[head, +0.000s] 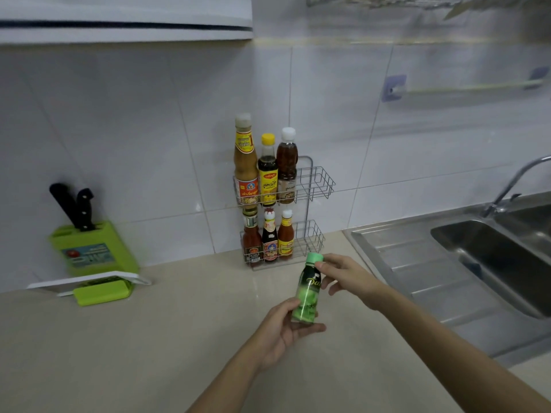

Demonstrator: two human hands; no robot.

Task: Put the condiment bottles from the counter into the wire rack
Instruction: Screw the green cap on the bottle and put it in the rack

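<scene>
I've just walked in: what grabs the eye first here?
Two hands hold a green bottle above the counter, the left hand at its base, the right hand by its cap. Behind, a wire rack carries six sauce bottles, three per shelf. Far left stands a green knife block.

The green-capped bottle [307, 289] is showing a label fading from black to bright green. The wire rack [316, 186] is presenting silver-grey. The knife block [92, 248] is showing lime green, its knife handles [71, 207] black. The counter [149, 338] is reading pale beige, the wall tiles [134, 129] white.
</scene>
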